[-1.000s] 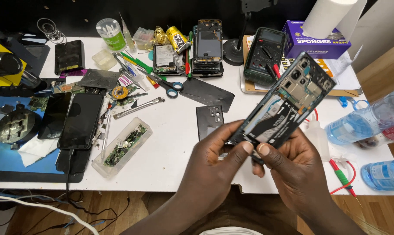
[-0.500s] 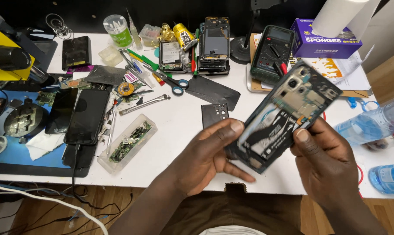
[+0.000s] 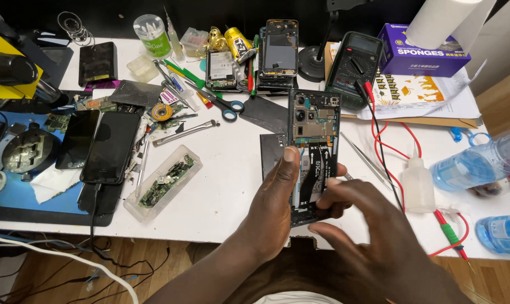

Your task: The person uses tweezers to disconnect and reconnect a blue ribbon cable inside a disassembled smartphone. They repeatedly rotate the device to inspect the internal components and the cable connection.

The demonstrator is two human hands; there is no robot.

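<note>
Above the white table (image 3: 221, 191), left hand (image 3: 277, 197) gripping opened phone (image 3: 314, 146), right hand (image 3: 367, 231) covering its lower end, grip perhaps loose

Open white table (image 3: 227, 186) is left between the clear parts tray (image 3: 164, 181) and the opened phone (image 3: 314, 152). The right side is hemmed by red leads (image 3: 404, 135), a squeeze bottle (image 3: 417, 183) and water bottles (image 3: 474, 163); the far edge is crowded with tools.

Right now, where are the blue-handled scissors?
In the head view, the blue-handled scissors lie on the white table, left of the opened phone that the left hand holds.
</note>
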